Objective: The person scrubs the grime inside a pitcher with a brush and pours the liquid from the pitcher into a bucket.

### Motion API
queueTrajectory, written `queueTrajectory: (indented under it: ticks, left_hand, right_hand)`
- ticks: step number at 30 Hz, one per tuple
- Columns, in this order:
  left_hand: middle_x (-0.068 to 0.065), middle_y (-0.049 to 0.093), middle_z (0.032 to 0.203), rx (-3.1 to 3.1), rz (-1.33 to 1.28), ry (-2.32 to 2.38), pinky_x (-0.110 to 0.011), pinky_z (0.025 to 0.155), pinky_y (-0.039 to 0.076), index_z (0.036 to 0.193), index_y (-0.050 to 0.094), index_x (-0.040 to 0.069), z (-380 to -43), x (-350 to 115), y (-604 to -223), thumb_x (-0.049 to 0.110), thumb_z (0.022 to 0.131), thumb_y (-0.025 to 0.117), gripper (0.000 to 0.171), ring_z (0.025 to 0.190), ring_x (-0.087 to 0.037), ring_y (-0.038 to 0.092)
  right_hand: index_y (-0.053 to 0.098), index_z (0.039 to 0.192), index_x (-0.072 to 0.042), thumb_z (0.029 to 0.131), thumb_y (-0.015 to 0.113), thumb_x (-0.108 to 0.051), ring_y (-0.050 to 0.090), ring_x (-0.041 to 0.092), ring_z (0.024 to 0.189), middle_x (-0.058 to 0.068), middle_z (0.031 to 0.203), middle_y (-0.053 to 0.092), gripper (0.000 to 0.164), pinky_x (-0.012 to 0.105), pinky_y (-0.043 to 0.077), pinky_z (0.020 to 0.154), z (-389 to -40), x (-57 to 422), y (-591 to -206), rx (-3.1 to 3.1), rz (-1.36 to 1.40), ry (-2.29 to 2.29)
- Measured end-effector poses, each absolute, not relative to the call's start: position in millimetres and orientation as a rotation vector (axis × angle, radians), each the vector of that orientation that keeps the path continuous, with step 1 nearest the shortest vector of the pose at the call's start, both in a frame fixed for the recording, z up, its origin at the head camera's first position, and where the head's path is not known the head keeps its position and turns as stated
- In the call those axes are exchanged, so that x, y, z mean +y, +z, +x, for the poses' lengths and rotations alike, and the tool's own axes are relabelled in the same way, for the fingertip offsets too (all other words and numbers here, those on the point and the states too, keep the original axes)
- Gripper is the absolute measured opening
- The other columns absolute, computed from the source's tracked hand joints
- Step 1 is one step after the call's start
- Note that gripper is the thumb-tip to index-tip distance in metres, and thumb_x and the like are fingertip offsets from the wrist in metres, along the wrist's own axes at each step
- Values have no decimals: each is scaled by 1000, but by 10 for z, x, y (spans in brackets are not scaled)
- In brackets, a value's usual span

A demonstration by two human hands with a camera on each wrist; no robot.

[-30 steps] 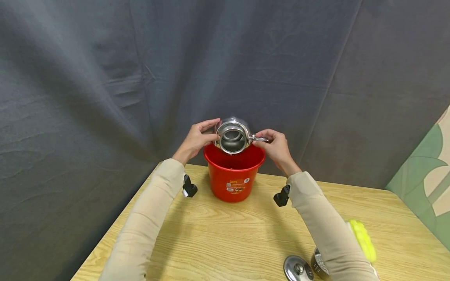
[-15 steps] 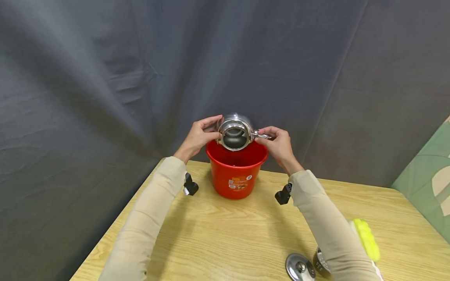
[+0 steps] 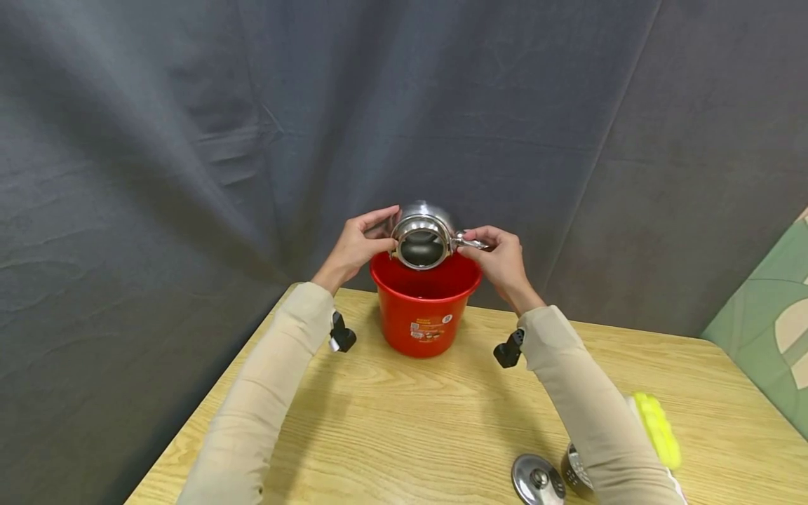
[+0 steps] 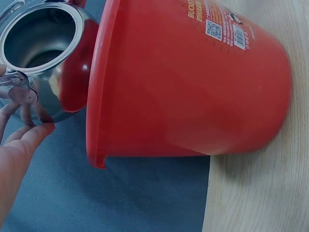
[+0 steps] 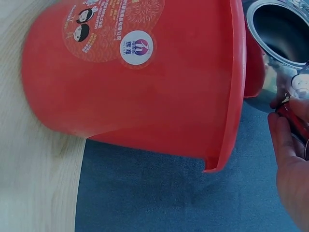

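Observation:
A shiny stainless steel teapot (image 3: 429, 210) is tilted over the red bucket (image 3: 410, 344), its uncovered round mouth facing me and downward. With fingers along its side and thumb at the rim, my left hand (image 3: 351, 247) holds the teapot on the left. My right hand (image 3: 503, 265) pinches the metal handle (image 3: 470, 243) at the right side. The left wrist view shows the teapot (image 4: 77, 79) just past the bucket's rim (image 4: 99, 96), with the left fingers (image 4: 36, 135) spread underneath. Seen from the right wrist, the thumb and fingers close round the shiny handle (image 5: 291, 117).
On the wooden table (image 3: 379, 435) at the lower right lie a steel lid (image 3: 536, 480) with a knob and a perforated strainer (image 3: 574, 471), partly behind my right sleeve. A yellow sponge (image 3: 658, 431) is beside that sleeve. A grey curtain (image 3: 480, 126) hangs behind the bucket.
Over the second the head view has shifted slightly, and the teapot has tipped a little, showing less of its interior. Both hands keep their hold; the last half second looks almost still.

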State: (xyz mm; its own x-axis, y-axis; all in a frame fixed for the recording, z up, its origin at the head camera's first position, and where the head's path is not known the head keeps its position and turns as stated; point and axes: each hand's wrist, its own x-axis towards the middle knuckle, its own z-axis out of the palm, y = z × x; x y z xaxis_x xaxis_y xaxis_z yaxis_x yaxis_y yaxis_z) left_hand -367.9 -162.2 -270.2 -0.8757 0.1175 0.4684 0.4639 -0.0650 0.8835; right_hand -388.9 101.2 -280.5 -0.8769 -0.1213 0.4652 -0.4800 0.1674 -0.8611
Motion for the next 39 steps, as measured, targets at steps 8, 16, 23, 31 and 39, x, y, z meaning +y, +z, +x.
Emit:
queueTrajectory:
  ticks: [8, 16, 23, 31, 39]
  left_hand:
    - [-13, 54, 136, -1936, -667, -2034, -34, 89, 50, 135, 55, -1, -3686, -1613, -2698, -19, 78, 64, 61, 113, -27, 59]
    - [-11, 53, 138, -1923, -693, -2039, -34, 88, 50, 135, 55, -1, -3669, -1615, -2692, -20, 77, 64, 62, 121, -24, 54]
    - [-8, 49, 142, -1932, -718, -2019, -36, 93, 47, 136, 54, -1, -3642, -1596, -2682, -20, 77, 65, 62, 129, -21, 47]
    - [-7, 47, 145, -1953, -737, -1959, -35, 96, 45, 136, 54, -2, -3636, -1594, -2674, -20, 76, 66, 63, 131, -22, 44]
    - [-10, 45, 146, -1954, -757, -1937, -36, 99, 42, 136, 53, -3, -3629, -1596, -2662, -22, 75, 65, 65, 132, -24, 43]
  right_hand:
    - [66, 103, 9, 81, 75, 1, 65, 15, 87, 15, 108, 67, 24, 25, 54, 75, -3852, 1013, -2770, -2130, 602, 1795]
    - [64, 100, 13, 80, 72, 7, 65, 16, 88, 19, 110, 67, 22, 24, 54, 74, -3672, 982, -2645, -2116, 614, 1808]
    - [67, 97, 8, 78, 75, 6, 65, 19, 94, 16, 113, 67, 21, 25, 54, 75, -3863, 1029, -2788, -2049, 625, 1848]
    - [66, 97, 10, 78, 75, 8, 65, 17, 95, 17, 112, 67, 21, 23, 54, 75, -3846, 1031, -2763, -2039, 623, 1832]
    - [64, 104, 14, 79, 72, 9, 65, 16, 86, 18, 104, 69, 27, 21, 53, 73, -3655, 1031, -2631, -2062, 667, 1814]
